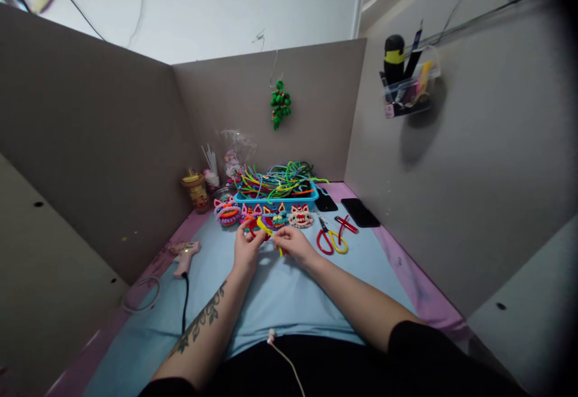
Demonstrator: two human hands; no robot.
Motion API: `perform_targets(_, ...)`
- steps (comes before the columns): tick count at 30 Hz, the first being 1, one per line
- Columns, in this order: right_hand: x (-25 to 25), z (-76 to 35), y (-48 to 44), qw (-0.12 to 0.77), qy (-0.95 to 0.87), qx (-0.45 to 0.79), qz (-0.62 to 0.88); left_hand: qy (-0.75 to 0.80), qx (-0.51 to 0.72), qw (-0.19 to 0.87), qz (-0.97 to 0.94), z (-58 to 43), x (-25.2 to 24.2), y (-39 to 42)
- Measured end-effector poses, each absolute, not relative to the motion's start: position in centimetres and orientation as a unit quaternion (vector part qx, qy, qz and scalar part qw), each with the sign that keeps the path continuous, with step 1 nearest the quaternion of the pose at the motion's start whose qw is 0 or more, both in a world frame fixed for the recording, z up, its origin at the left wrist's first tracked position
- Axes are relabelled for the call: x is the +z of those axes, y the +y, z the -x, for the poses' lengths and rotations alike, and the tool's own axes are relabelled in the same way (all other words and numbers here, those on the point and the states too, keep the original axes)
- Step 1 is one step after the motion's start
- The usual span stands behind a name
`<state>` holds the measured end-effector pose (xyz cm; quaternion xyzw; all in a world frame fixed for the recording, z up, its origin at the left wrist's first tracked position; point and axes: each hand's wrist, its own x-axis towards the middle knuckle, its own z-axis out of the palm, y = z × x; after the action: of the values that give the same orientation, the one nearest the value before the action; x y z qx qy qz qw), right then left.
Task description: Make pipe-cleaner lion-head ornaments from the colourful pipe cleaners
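My left hand [246, 245] is closed around a small piece of red, yellow and purple pipe cleaner craft work [264, 223]. My right hand [292, 243], fingers pinched, grips a yellow pipe cleaner [280, 252] joined to or touching that piece; its short end hangs below the fingers. Just beyond the hands stand several finished-looking animal faces of fuzzy pipe cleaner: a purple and orange one [226, 211], a pink one [251, 211], a blue and yellow one [275, 212] and a cream and red one [300, 216]. The fingers hide part of the held piece.
A blue tray [253, 200] heaped with coloured pipe cleaners stands behind. Scissors [332, 240] with red and yellow handles, a red tool [347, 224] and a phone [360, 212] lie right. A glue gun [185, 258] with a cord rests left, near a cup [197, 192]. Grey partitions surround the table.
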<state>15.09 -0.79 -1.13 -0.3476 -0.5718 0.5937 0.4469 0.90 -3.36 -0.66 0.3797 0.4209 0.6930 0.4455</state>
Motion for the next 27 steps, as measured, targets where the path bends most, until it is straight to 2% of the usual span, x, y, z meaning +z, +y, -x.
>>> perform_targets(10,-2.4,-15.0,0.3,0.465,-0.604,0.536,0.364,0.413,0.673,0.523,-0.322,-1.0,-0.5,-3.4)
perform_targets(17,-2.0,-15.3,0.2,0.475,-0.626,0.495,0.371,0.408,0.663,0.541,-0.319,-1.0,-0.5,-3.2)
perform_targets(27,-1.9,-15.5,0.4,0.477,-0.629,0.504,0.35,0.393,0.638,0.588,-0.304,-0.9,-0.6,-3.3)
